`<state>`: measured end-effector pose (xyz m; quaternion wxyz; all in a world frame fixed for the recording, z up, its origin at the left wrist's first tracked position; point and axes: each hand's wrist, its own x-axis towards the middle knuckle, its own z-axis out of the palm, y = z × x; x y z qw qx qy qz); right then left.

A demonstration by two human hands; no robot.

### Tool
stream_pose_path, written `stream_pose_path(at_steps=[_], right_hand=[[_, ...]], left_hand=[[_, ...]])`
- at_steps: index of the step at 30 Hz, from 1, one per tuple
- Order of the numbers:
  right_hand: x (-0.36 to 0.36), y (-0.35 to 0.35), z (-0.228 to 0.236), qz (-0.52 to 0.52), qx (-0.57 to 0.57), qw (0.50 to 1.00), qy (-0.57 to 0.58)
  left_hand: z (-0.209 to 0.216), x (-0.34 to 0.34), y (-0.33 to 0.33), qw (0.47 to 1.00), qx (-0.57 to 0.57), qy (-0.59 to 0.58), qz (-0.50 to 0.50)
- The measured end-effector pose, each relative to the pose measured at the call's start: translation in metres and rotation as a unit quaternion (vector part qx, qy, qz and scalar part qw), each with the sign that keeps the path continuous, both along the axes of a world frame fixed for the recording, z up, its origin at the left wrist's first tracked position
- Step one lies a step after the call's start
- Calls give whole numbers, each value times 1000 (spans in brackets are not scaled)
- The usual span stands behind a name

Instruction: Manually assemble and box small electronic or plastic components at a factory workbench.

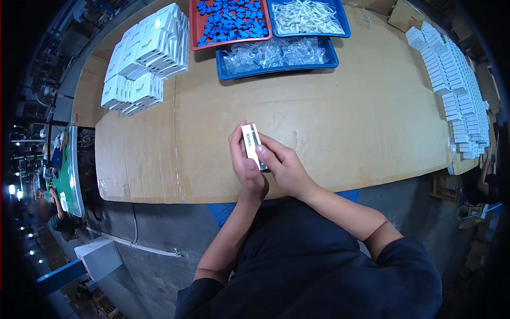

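Between my two hands, over the near middle of the table, is a small white box [250,143] with dark print and a dark strip along one side. My left hand [245,171] wraps round its left side, thumb against the lower end. From the right, my right hand [281,163] grips the same box, its thumb pressed on the dark side. The fingers behind the box are mostly hidden. What the box contains does not show.
Brown cardboard covers the table [319,122]. White boxes [143,58] are stacked at the far left, and small white boxes [451,85] in rows at the right. At the back stand a red tray [194,32] of blue pieces, a blue tray [345,24] of white pieces and another blue tray [279,73] of clear bags.
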<state>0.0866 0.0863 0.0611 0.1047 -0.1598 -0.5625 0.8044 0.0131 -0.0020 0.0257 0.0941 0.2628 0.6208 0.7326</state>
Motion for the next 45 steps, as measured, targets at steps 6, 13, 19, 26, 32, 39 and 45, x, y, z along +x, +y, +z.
stream_pose_path(at_steps=[6, 13, 19, 26, 32, 39, 45], right_hand=[[4, 30, 12, 32, -94, 991, -91], [14, 48, 5, 6, 425, 905, 5], [14, 60, -17, 58, 566, 816, 100], [11, 57, -37, -29, 491, 842, 223], [14, 58, -47, -29, 462, 856, 232], [5, 40, -56, -121, 64, 988, 74], [7, 52, -43, -47, 128, 988, 69]], left_hand=[[-6, 8, 7, 999, -4, -5, -33], [-1, -3, 0, 911, 52, -396, -104], [26, 4, 5, 822, 25, -544, -169], [28, 10, 9, 846, -4, -505, -171], [21, 9, 5, 835, 6, -519, -180], [-13, 15, 10, 841, 85, -483, -229], [-11, 16, 16, 947, -42, -278, -157]])
